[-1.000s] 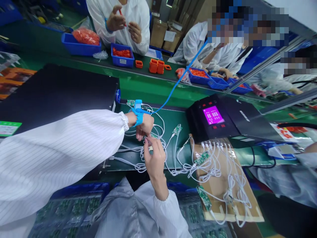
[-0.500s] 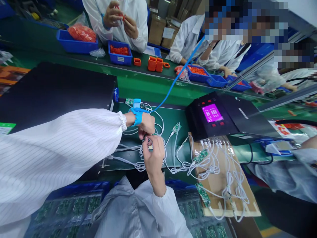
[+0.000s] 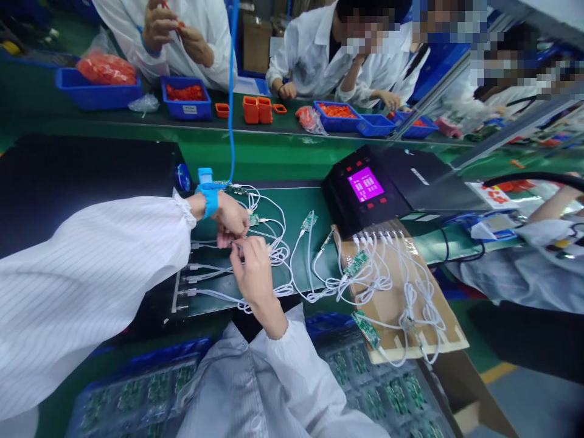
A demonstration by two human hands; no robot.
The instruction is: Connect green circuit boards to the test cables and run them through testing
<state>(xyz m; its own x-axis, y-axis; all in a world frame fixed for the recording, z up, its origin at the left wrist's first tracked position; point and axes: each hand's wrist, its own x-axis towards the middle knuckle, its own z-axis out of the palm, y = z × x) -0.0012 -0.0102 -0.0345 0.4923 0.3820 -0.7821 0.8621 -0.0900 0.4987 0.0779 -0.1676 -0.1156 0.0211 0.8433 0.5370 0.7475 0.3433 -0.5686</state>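
My left hand (image 3: 230,218), with a blue wrist strap (image 3: 208,198), is closed at the fingertips above the white cables. My right hand (image 3: 253,267) meets it from below, its thumb and fingers pinched together. Whatever lies between the fingertips is too small and hidden to name. Beside my left hand a green circuit board (image 3: 253,219) is joined to a white cable. Another board (image 3: 309,221) lies to the right on the green bench, also on a cable. White cables (image 3: 214,294) run from the black box at left to below my hands.
A black device with a lit purple screen (image 3: 365,184) stands at right. Cabled boards (image 3: 356,263) lie on cardboard (image 3: 387,331). Trays of boards (image 3: 155,389) sit below the bench. Across it, people in white coats work beside blue bins (image 3: 189,109) of orange parts.
The view has turned, so the scene sits further left. My hands remain together at the fingertips, and a board beside my left hand now shows.
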